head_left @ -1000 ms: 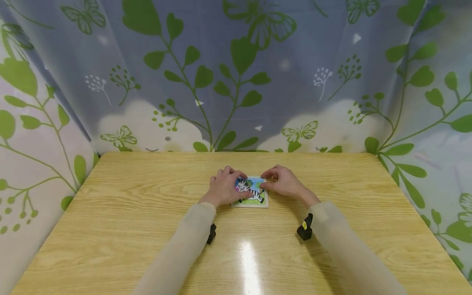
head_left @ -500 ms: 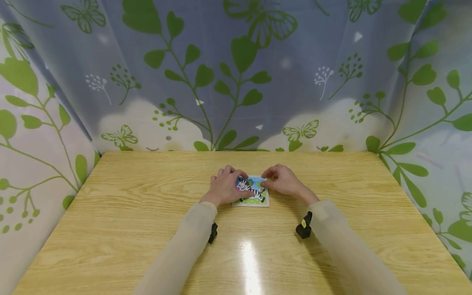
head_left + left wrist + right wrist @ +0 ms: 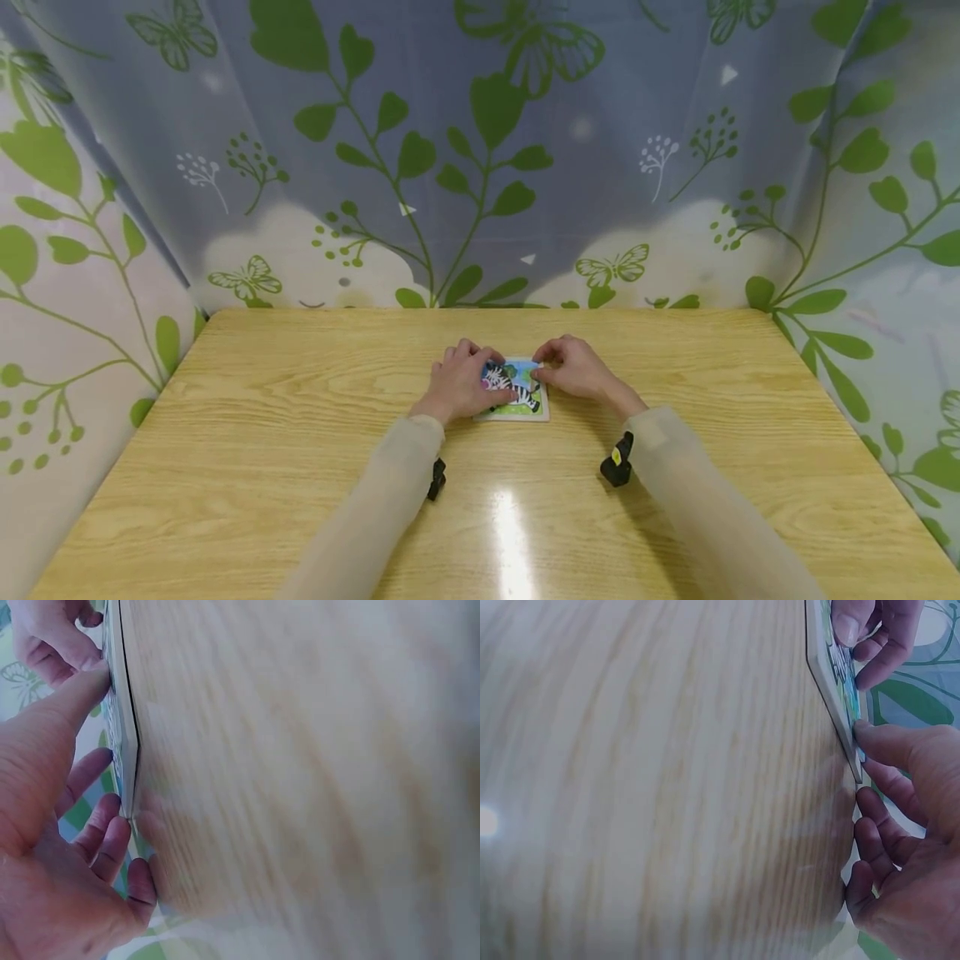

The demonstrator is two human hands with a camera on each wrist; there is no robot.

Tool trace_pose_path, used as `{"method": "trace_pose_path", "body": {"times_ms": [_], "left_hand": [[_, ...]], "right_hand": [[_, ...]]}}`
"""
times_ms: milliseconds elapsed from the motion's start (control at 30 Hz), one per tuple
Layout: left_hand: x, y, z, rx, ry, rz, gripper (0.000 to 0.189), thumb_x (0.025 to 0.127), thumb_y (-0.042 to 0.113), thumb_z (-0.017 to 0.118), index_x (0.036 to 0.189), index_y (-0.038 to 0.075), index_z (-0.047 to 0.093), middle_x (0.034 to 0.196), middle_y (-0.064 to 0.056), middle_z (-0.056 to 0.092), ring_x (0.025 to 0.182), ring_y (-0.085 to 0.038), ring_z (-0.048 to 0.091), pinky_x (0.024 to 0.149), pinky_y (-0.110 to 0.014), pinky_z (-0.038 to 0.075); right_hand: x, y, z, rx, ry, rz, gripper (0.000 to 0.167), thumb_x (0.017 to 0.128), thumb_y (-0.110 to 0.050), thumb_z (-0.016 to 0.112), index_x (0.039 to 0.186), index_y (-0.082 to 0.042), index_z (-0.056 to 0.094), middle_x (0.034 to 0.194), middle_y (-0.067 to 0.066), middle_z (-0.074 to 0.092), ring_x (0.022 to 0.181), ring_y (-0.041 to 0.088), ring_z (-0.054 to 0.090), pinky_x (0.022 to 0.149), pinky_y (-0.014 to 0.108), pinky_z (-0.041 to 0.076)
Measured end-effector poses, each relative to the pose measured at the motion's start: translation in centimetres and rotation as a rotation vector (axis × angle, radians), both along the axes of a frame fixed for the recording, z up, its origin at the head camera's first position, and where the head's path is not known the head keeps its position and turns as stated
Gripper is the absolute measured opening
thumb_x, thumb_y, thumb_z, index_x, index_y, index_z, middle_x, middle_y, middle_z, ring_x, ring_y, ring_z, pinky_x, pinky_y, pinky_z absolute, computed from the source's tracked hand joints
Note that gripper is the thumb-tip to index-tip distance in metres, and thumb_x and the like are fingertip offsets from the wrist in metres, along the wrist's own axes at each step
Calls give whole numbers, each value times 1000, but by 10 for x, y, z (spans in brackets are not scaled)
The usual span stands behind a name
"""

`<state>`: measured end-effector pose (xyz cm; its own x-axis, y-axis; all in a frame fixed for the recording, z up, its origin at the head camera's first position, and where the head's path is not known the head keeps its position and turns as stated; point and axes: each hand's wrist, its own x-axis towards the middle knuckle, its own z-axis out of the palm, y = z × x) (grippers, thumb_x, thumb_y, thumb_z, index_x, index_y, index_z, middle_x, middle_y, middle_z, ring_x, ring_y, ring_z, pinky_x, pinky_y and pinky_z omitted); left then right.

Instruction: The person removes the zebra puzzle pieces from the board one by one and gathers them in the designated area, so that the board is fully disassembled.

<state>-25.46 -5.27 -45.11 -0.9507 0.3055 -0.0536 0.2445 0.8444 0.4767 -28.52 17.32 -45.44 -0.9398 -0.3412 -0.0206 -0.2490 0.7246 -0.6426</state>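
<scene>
A small flat jigsaw puzzle (image 3: 525, 408) with a zebra on a blue and green ground lies on the wooden table. My left hand (image 3: 459, 387) holds its left side, thumb on the picture and fingers curved over the far left part. At the upper right corner, my right hand (image 3: 576, 368) pinches with thumb and index finger. From the left wrist view, the puzzle (image 3: 126, 742) shows edge-on, with the left thumb (image 3: 86, 686) on its face. The right wrist view has the right thumb (image 3: 881, 744) against the puzzle (image 3: 825, 664). Both hands cover parts of the picture.
The wooden table (image 3: 300, 450) reaches back to a patterned curtain (image 3: 480, 167) with leaves and butterflies. More patterned cloth hangs at both sides. A bright light reflection (image 3: 510, 533) lies on the near tabletop. Black wrist cameras (image 3: 617, 462) sit under the sleeves.
</scene>
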Motion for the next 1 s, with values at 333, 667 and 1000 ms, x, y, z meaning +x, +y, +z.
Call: {"method": "trace_pose_path", "body": {"times_ms": [333,667,1000], "left_hand": [[6,3,2,14,-13,-10,61,87,53,76,137,21,61,133,-12,49,115,-30,44,95,-49,43],[3,1,1,-27,-6,-5,62,86,57,76,137,25,60,134,-11,50,117,-30,46,96,-48,44],[4,1,2,-19,10,-25,58,87,56,76,134,25,63,138,-8,50,123,-31,46,102,-54,41]], "right_hand": [[1,1,-2,-2,3,-2,21,93,-19,75,108,-5,73,109,14,65,98,26,56,91,41,46],[1,0,-2,-45,-31,-19,22,93,-19,74,109,-5,72,111,14,66,101,27,58,93,42,46],[1,-1,-1,-84,-78,-26,22,93,-18,73,110,-5,70,108,12,68,96,23,60,86,35,47]]}}
